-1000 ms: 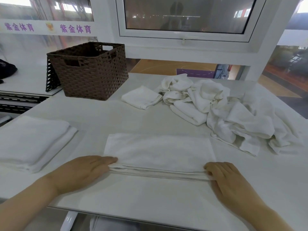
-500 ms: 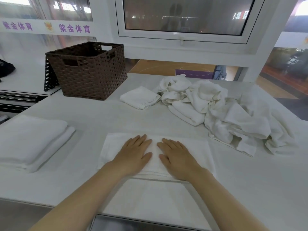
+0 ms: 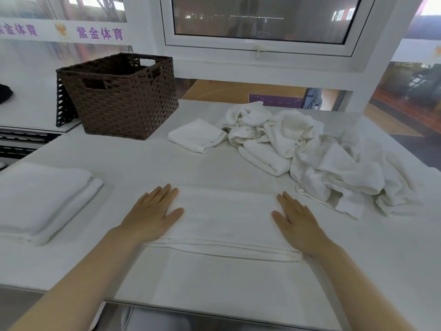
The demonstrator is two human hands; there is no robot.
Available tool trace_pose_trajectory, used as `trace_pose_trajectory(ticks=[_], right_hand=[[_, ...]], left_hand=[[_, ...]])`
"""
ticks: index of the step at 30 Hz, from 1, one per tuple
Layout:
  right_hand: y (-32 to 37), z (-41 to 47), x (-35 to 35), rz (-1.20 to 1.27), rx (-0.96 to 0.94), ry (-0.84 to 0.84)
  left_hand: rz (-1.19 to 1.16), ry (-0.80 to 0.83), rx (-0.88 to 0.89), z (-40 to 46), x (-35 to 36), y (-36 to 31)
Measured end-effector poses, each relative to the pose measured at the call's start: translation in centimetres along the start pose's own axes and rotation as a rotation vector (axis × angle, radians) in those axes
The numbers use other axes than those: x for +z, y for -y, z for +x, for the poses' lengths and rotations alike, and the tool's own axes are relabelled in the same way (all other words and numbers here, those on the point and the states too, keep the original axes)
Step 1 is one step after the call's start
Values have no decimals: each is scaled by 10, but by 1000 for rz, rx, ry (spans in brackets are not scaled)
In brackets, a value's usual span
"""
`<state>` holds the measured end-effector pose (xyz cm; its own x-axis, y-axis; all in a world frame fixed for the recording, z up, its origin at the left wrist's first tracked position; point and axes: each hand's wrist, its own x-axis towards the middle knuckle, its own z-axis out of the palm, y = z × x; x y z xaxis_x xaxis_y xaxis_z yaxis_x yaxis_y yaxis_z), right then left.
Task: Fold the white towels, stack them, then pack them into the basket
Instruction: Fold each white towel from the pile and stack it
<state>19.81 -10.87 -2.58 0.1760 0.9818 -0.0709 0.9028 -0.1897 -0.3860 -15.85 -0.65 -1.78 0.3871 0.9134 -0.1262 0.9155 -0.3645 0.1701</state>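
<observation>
From the left: I have a stack [image 3: 40,199] of folded towels at the near left edge, and the basket [image 3: 124,99] far left looks empty from here. My left hand [image 3: 152,211] and right hand [image 3: 298,223] lie flat, fingers spread, pressing the ends of a half-folded towel [image 3: 226,216] near centre. One small folded towel [image 3: 198,137] sits farther off, beside the unfolded heap [image 3: 322,154] at right. I judge most folding remains, packing untouched. The far sign [image 3: 100,33] reads 紫金体育.
</observation>
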Motion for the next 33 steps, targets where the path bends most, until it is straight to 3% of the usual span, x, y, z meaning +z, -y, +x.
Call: trace_pose_trajectory(ticks=[5,7,10,13,16,18,22,25,30,33], right_hand=[[-5,-15,-10,664,136,-267],[-6,-10,-13,587,155,-319],[-9,5,-22,446,140,-173],[-9,18,-35,462,158,-38],[-11,25,-43,477,216,36],[-12,28,-43,463,231,59],[-12,30,-45,484,245,62],[-6,37,-55,437,233,78],[15,47,-77,292,238,191],[37,52,-96,253,219,168]], left_hand=[[76,-83,-31,-10,-6,-41],[-27,-66,87,-14,-3,-72],[-103,-51,305,-20,8,-121],[-159,-86,443,-24,17,-162],[-157,-108,585,-28,31,-194],[-58,-205,680,-30,44,-211],[223,-291,687,-30,50,-237],[274,-302,584,-29,41,-251],[14,-361,498,-27,27,-248],[-504,-288,369,-27,11,-230]])
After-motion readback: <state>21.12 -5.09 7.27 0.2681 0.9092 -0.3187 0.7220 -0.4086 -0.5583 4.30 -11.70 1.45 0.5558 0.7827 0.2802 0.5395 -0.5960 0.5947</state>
